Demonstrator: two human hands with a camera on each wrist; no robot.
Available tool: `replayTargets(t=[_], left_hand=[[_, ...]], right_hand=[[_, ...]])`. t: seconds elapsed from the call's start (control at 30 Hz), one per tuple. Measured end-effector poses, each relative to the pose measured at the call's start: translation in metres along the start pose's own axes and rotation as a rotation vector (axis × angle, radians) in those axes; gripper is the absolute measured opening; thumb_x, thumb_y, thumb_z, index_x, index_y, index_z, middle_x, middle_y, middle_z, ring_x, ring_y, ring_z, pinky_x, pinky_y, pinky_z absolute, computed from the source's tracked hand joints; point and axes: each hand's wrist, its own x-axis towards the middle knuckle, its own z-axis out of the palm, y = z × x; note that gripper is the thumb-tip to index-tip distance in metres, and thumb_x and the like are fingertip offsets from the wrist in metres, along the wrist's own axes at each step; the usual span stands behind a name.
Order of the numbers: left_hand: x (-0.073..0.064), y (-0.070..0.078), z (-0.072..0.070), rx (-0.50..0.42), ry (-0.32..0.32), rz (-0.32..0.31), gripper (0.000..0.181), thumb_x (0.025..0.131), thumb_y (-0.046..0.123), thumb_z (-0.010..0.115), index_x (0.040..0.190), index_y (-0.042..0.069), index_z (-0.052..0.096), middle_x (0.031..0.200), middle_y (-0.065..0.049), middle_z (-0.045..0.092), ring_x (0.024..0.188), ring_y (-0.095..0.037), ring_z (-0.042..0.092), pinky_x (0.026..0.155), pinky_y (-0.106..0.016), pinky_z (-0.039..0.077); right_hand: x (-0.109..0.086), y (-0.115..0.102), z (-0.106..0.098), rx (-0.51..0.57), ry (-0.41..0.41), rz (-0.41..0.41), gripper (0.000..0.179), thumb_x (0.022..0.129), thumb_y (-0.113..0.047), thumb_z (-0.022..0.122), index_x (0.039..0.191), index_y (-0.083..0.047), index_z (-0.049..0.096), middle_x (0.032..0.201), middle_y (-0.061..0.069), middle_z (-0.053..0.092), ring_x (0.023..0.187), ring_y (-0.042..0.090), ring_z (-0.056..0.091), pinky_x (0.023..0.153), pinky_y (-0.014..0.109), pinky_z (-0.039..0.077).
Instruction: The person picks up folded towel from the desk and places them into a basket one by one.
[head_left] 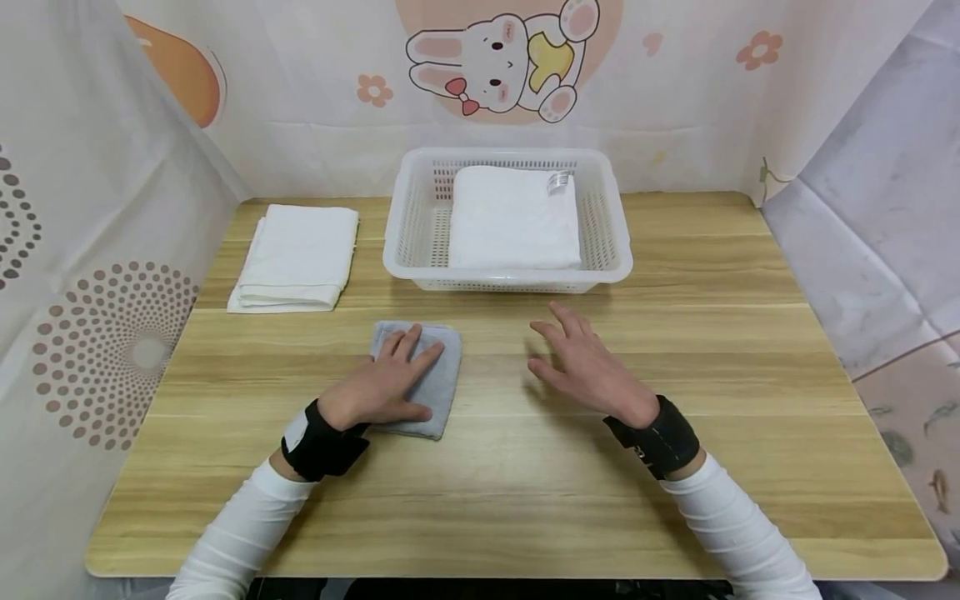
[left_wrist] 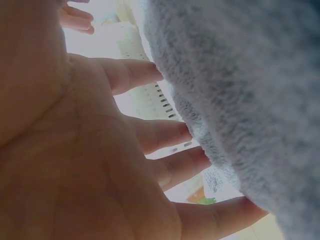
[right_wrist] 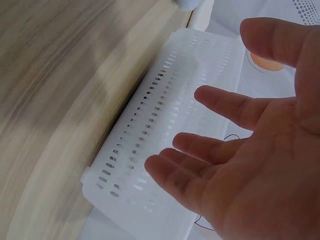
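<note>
A folded grey cloth [head_left: 442, 375] lies flat on the table, left of the middle. On it rests my left hand [head_left: 386, 383], its fingers spread and their tips touching the fabric. In the left wrist view the fluffy grey cloth [left_wrist: 225, 90] meets the straight fingertips of the left hand [left_wrist: 90, 150]. To the right, my right hand [head_left: 588, 367] hovers over bare wood with fingers apart and nothing held. The right wrist view has the right hand [right_wrist: 265, 160] with its palm bare and the basket's perforated side beyond the fingers.
A white plastic basket [head_left: 510, 277] stands at the table's back, with a folded white towel [head_left: 513, 218] inside. Folded white cloths [head_left: 300, 254] lie at the back left. Printed curtains [head_left: 315, 125] hang behind and beside the wooden table [head_left: 750, 358].
</note>
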Motion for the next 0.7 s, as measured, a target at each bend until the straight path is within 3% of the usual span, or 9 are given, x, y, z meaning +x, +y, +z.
replayTargets(t=[0.37, 0.7], left_hand=[[0.005, 0.004, 0.001, 0.018, 0.005, 0.012, 0.095, 0.087, 0.045, 0.075, 0.160, 0.015, 0.021, 0.164, -0.025, 0.004, 0.148, -0.047, 0.009, 0.097, -0.073, 0.036], [0.010, 0.010, 0.002, 0.026, -0.002, 0.022, 0.095, 0.087, 0.046, 0.074, 0.160, 0.016, 0.021, 0.164, -0.024, 0.004, 0.148, -0.046, 0.010, 0.098, -0.073, 0.036]], right_hand=[[-0.002, 0.000, 0.001, 0.022, -0.019, 0.035, 0.054, 0.098, -0.026, 0.063, 0.144, 0.000, 0.047, 0.136, 0.026, 0.044, 0.123, 0.041, 0.044, 0.096, 0.053, 0.044], [-0.002, 0.002, 0.003, 0.036, -0.042, 0.040, 0.054, 0.099, -0.025, 0.063, 0.143, 0.002, 0.048, 0.122, 0.022, 0.049, 0.106, 0.032, 0.051, 0.086, 0.044, 0.047]])
